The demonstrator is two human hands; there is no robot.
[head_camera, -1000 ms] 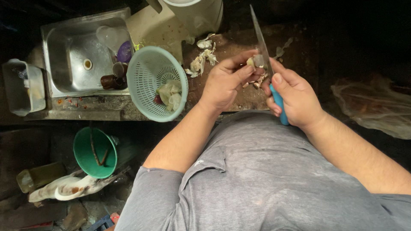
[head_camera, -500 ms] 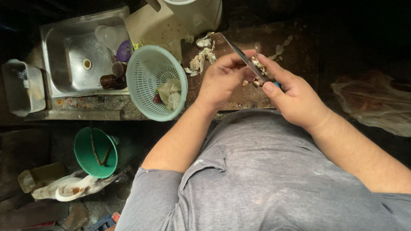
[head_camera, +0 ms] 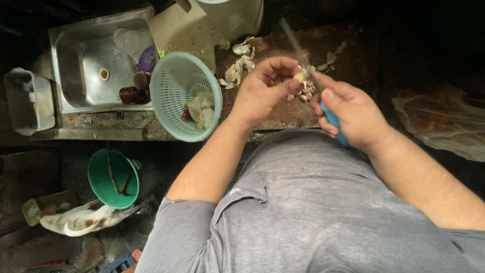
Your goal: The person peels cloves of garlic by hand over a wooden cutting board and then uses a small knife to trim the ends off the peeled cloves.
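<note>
My left hand [head_camera: 265,90] pinches a small pale garlic clove [head_camera: 300,77] over a dark wooden board [head_camera: 283,114]. My right hand [head_camera: 351,108] grips a knife with a blue handle [head_camera: 331,119]; its long blade [head_camera: 298,45] points up and away, and its base rests against the clove. Loose cloves and papery peels [head_camera: 237,65] lie on the board beside and behind my hands. The two hands are nearly touching.
A teal plastic colander [head_camera: 174,86] with vegetable pieces sits left of the board, beside a steel sink [head_camera: 81,71] holding cups. A white container [head_camera: 237,17] stands behind. On the floor are a green bucket [head_camera: 108,177] and a plastic bag [head_camera: 439,126] at right.
The knife blade swung from upright to slanting left across the clove and has now come back nearer upright. My hands stayed together over the board.
</note>
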